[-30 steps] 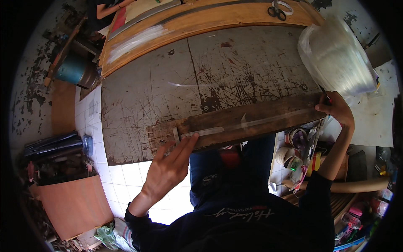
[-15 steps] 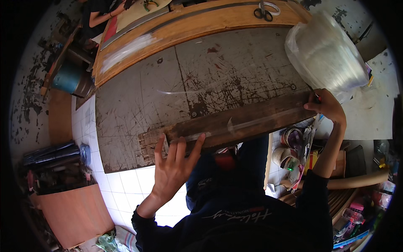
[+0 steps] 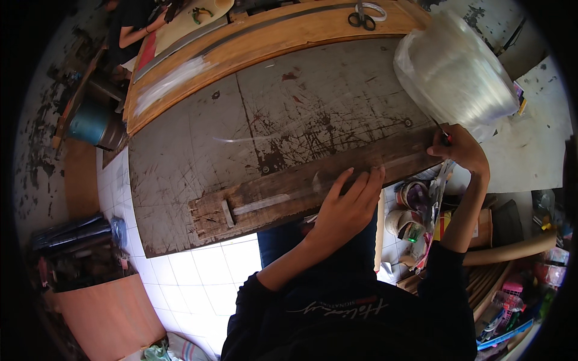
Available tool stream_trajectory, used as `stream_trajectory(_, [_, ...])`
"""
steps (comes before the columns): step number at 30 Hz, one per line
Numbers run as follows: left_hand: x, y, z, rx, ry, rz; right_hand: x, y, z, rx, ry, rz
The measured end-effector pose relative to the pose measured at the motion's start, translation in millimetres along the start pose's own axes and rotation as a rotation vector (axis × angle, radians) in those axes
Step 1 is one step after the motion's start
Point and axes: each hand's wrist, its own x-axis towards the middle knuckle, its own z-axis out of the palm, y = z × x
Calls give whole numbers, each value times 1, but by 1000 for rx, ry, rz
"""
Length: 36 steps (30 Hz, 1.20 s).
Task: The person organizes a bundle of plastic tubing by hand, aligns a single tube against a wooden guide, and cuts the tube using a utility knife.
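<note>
A long worn wooden board (image 3: 277, 183) lies along the near edge of the scratched grey table. A translucent plastic strip (image 3: 262, 204) runs lengthwise along it, and a small upright stop piece (image 3: 227, 213) stands near its left end. My left hand (image 3: 349, 204) rests over the board right of its middle, fingers stretched out on the strip's line. At the board's right end my right hand (image 3: 463, 150) is closed around a small tool with a red and black handle (image 3: 446, 137); a thin dark blade-like part sticks out from it. My fingers hide most of that tool.
A big roll of clear plastic (image 3: 454, 72) stands at the table's far right. Black scissors (image 3: 362, 21) and a heap of clear strips (image 3: 171, 83) lie on the wooden plank beyond. A loose strip (image 3: 241, 140) lies mid-table. A co-worker's arm (image 3: 141, 33) shows at far left.
My left hand has slid right along the board, from its left end to right of its middle, uncovering the stop piece. My right hand stays at the right end. The view has shifted slightly.
</note>
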Motion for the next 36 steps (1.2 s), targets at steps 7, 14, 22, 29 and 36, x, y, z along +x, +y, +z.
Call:
stream_trajectory(7, [3,-3,5,65,55,19,-35,0,19,-89,586,-156])
stream_trajectory(14, [3,-4,6,19,89,-16,-92,-56,86,69,174,-125])
stream_trajectory(22, [5,-2,7,-20,116,-60,-104,-61,106,101,378,-121])
stream_trajectory(29, [6,-2,8,-40,141,-75,-99,-67,97,146,82,150])
stream_trajectory(36, [6,-3,7,-27,128,-64,-98,-72,103,152,127,186])
